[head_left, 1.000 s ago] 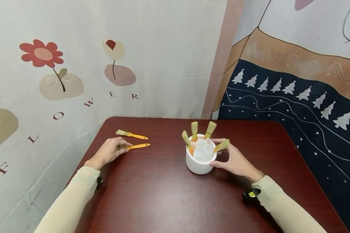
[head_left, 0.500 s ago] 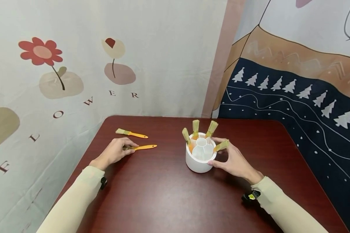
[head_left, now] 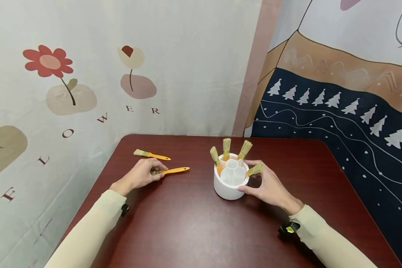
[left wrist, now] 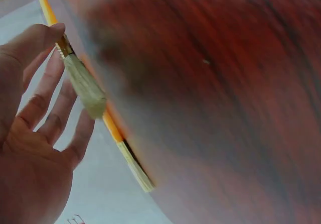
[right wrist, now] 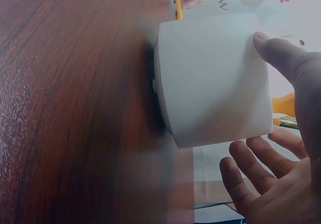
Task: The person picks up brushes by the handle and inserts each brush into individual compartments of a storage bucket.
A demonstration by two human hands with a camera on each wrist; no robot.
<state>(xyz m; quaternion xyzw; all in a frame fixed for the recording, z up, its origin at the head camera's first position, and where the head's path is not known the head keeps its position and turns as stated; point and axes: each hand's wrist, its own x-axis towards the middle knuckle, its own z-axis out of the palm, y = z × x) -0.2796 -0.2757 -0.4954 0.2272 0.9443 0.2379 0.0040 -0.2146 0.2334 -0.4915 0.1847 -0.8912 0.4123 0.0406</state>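
My left hand (head_left: 142,174) pinches a flat paintbrush with a yellow handle (head_left: 176,170) between thumb and fingers, near its metal collar. The handle points right, and in the left wrist view the pale bristles (left wrist: 86,86) face back toward the palm. My right hand (head_left: 271,186) grips the right side of a round white holder (head_left: 231,191), thumb on the near rim and fingers behind. Several similar brushes stand bristles-up in the holder's outer compartments; one brush (head_left: 254,170) leans toward the right hand. The front compartments show no brush.
Another yellow-handled paintbrush (head_left: 159,156) lies on the dark red table (head_left: 187,223), just beyond the left hand. Printed fabric (head_left: 194,67) hangs close behind the table's far edge.
My left hand has moved right with the pinched paintbrush, away from the brush lying on the table. The brushes in the holder have shifted slightly; the right hand keeps its grip.
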